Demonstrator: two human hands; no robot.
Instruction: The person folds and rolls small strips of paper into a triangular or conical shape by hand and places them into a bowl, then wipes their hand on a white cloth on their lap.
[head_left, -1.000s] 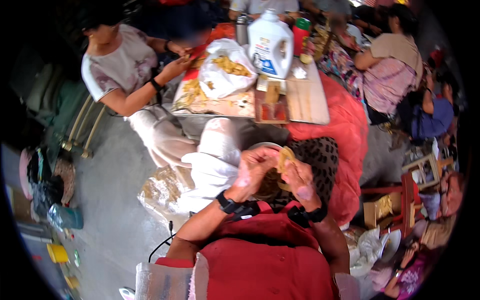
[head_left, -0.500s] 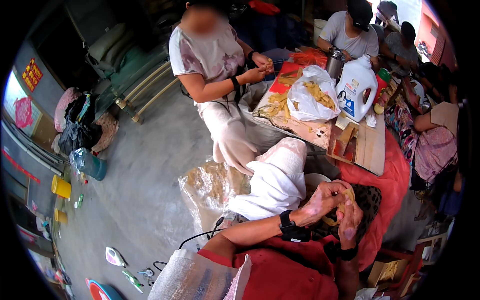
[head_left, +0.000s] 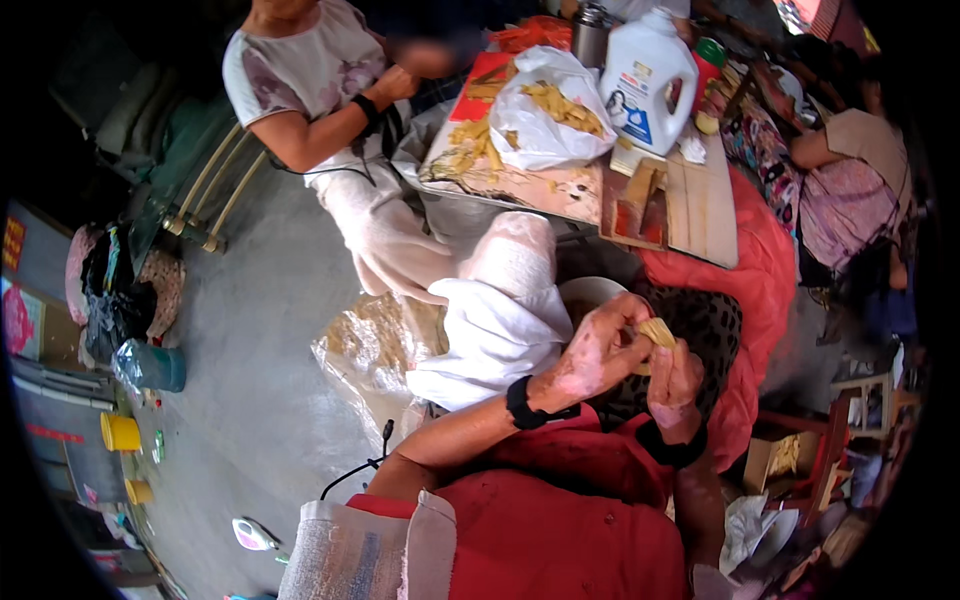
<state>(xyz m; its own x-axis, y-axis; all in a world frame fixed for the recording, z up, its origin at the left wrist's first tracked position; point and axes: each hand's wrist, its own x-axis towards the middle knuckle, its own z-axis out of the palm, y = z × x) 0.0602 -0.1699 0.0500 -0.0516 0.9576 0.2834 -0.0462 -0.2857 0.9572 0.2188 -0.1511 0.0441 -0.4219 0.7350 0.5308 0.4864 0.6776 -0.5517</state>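
My left hand (head_left: 600, 350) and my right hand (head_left: 674, 385) meet above my lap, fingers closed on a pale yellow, ridged strip (head_left: 656, 332). Its exact kind I cannot make out. The left fingers pinch it from one side while the right hand grips it from below. Just behind my left hand, the rim of a white bowl (head_left: 590, 287) shows; its inside is mostly hidden. Dark spotted cloth (head_left: 715, 325) covers my lap under the hands. A white cloth (head_left: 490, 345) drapes over a knee to the left of them.
Ahead, a low table (head_left: 560, 195) bears a white plastic bag (head_left: 535, 140) of yellow strips, a white jug (head_left: 648, 85), a steel flask (head_left: 590, 35) and a wooden tool (head_left: 637, 205). A co-worker (head_left: 320, 90) sits at the left. A clear bag (head_left: 375, 345) lies on the floor.
The whole view has shifted, so the table and co-worker sit higher and further left. My hands stay together on the yellow strip, which now shows more plainly between the fingertips.
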